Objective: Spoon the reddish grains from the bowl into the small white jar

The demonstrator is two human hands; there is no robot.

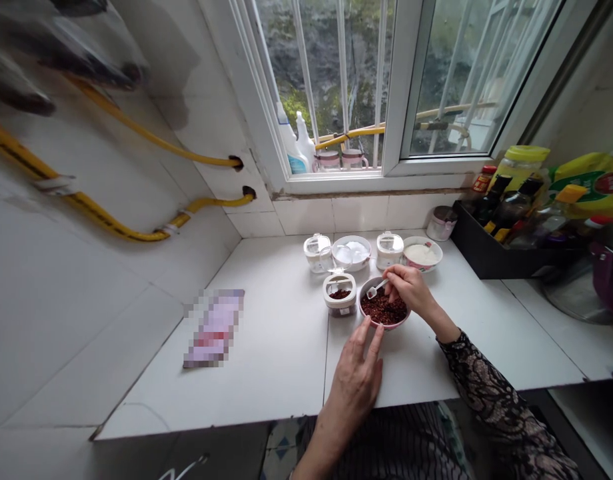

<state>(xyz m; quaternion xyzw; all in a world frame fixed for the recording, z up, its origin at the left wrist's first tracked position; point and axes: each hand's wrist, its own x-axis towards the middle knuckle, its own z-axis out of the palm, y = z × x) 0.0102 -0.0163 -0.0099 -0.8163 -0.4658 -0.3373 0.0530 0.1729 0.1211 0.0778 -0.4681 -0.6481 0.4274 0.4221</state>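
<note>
A bowl [388, 327] of dark red peppercorn-like grains [386, 310] stands on the white tiled counter. My right hand [409, 288] pinches a small white spoon [374, 291] over the grains, its scoop end toward the bowl's left side. With fingers stretched out, my left hand [359, 370] touches the near rim of the bowl. Just left of the bowl is a clear jar [340, 305] with its lid raised and similar grains inside. Behind them stand two white-lidded jars [318, 250], a bowl of white granules [352, 253] and a bowl of pale powder or grains [422, 253].
A pixelated purple packet [219, 327] lies on the left of the counter [276, 373]. On the right are a black bin [491, 260] of bottles and a metal pot [576, 293]. Yellow pipes [111, 217] run along the left wall, and a barred window is ahead.
</note>
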